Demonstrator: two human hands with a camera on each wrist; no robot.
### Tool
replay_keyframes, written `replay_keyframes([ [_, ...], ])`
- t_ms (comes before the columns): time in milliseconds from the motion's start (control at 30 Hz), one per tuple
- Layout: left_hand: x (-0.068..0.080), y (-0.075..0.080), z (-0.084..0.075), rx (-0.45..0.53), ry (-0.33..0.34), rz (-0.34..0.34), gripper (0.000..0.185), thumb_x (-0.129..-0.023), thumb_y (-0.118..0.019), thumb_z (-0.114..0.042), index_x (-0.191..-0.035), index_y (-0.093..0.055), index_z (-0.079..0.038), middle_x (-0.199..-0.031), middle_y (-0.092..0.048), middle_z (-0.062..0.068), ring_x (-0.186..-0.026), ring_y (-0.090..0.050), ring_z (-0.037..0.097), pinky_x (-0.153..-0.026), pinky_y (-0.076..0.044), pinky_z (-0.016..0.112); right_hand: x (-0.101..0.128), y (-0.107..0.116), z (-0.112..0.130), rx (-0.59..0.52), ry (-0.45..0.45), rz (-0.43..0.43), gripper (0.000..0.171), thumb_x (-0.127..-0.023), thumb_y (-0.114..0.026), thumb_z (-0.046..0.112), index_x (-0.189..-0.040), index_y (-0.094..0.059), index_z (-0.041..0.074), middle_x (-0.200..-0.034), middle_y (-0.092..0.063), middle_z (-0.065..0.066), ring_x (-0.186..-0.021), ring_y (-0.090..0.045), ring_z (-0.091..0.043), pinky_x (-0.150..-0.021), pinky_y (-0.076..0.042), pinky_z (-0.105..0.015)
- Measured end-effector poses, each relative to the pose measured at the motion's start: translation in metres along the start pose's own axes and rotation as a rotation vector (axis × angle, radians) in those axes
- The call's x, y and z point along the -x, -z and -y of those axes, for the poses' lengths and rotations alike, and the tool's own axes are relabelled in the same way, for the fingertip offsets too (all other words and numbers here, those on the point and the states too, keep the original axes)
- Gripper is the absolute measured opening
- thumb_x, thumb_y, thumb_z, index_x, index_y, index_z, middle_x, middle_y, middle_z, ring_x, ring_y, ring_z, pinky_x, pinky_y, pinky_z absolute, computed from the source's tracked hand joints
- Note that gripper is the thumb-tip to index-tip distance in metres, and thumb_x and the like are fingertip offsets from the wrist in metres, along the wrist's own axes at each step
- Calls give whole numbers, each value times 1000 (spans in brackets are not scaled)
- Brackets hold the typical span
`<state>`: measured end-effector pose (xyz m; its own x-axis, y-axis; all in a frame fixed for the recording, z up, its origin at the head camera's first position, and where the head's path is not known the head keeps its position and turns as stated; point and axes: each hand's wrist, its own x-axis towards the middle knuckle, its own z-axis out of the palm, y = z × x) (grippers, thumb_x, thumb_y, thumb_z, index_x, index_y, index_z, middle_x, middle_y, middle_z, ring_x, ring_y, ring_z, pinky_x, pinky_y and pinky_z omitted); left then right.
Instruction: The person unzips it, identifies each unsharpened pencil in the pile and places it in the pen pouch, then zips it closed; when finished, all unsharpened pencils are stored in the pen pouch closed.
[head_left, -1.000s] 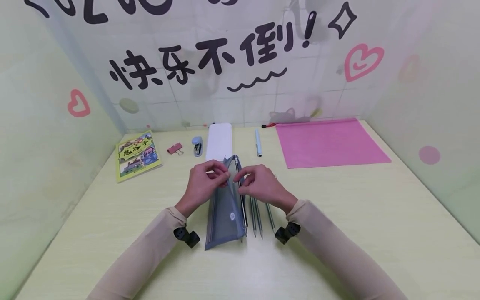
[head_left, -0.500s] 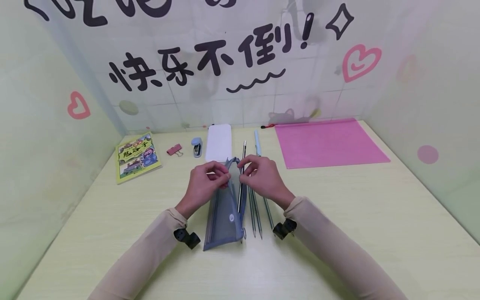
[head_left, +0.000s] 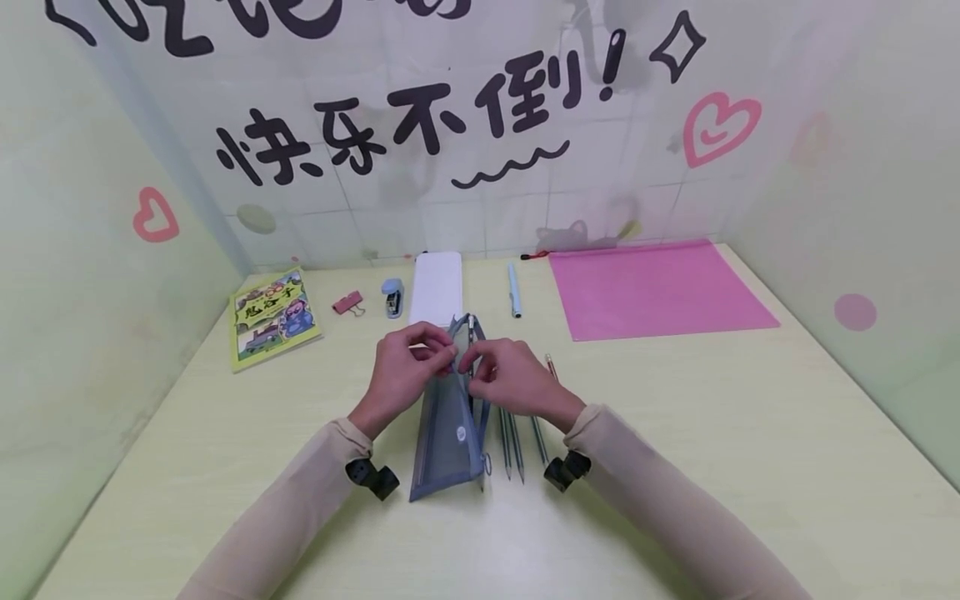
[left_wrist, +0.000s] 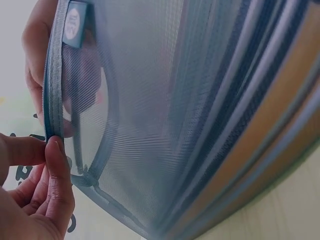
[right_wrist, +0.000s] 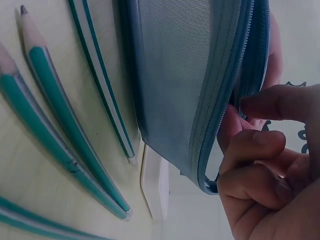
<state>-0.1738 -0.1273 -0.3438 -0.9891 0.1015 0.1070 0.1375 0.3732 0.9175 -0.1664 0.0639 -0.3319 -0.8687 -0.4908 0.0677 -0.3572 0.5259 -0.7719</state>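
Note:
A blue-grey mesh pencil case (head_left: pixel 448 433) stands on the table with its zipped mouth parted. My left hand (head_left: pixel 401 371) pinches one edge of the mouth between thumb and fingertips, plain in the left wrist view at the zip tape (left_wrist: pixel 54 100). A dark pencil (head_left: pixel 471 329) stands in the opening, its lower part behind the mesh. Thumb and bent index finger of my right hand (head_left: pixel 517 379) close round this pencil at the mouth, partly hidden by the zip edge in the right wrist view. Several green pencils (right_wrist: pixel 75 145) lie right of the case.
Behind the case lies a white box-like object (head_left: pixel 437 287), with a blue stapler (head_left: pixel 393 298) and pink binder clip (head_left: pixel 348 302) to its left. A comic-style book (head_left: pixel 274 321) is further left. Rightward are a light-blue pen (head_left: pixel 514 292) and pink sheet-like pouch (head_left: pixel 663 292).
The right hand lifted the pencil above the case's mouth half a second ago; now hand and pencil are lower, more of it inside. The left hand keeps its hold.

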Motion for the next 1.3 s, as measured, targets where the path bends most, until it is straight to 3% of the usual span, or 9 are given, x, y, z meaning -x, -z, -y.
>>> replay_keyframes([
  [133,-1,0,0,-7,5,-4,13,-93,-70,-10,-104,-69,-6,-94,-70,14,-72,-71,13,-72,-64,27,1,2,-2,16,3,17,19,-87,-61,2,-103,-70,8,-74,-69,-4,-59,-56,-10,-53,-46,-22],
  [367,-3,2,1,23,-12,-2,13,-92,-71,-9,-104,-69,-4,-93,-71,17,-70,-71,12,-70,-64,28,6,11,-7,-18,21,-78,20,-88,-56,2,-99,-72,8,-78,-70,-6,-64,-59,-13,-58,-51,-25],
  [567,-3,6,-1,28,7,-9,16,-92,-71,-11,-106,-69,-3,-94,-70,15,-71,-71,12,-72,-65,30,23,14,-8,-23,30,-25,13,-92,-58,6,-98,-70,7,-79,-72,-11,-60,-58,-13,-53,-45,-24],
  [700,-3,7,-1,23,17,-16,17,-92,-71,-11,-107,-69,-3,-96,-70,15,-71,-71,12,-71,-64,28,39,8,-7,-59,92,54,4,-94,-64,11,-95,-62,7,-82,-72,-10,-64,-61,-14,-52,-48,-22],
  [900,-3,9,1,27,10,-28,17,-92,-71,-10,-107,-69,-2,-95,-70,16,-70,-71,11,-70,-64,27,62,-7,-2,-59,217,162,25,-86,-79,18,-93,-56,10,-89,-70,-1,-55,-57,-1,-51,-51,-19],
  [1100,-2,13,1,28,10,-42,16,-91,-71,-10,-105,-69,-3,-94,-69,15,-71,-71,12,-70,-64,27,67,-15,0,28,298,114,17,-86,-71,4,-87,-58,14,-78,-64,5,-53,-48,6,-51,-47,-15],
  [1300,-2,15,2,15,14,-42,15,-92,-71,-12,-106,-69,-6,-96,-70,15,-72,-72,14,-72,-64,27,67,-12,-2,-37,356,83,7,-94,-64,5,-91,-64,11,-77,-69,1,-61,-52,5,-52,-48,-16],
])
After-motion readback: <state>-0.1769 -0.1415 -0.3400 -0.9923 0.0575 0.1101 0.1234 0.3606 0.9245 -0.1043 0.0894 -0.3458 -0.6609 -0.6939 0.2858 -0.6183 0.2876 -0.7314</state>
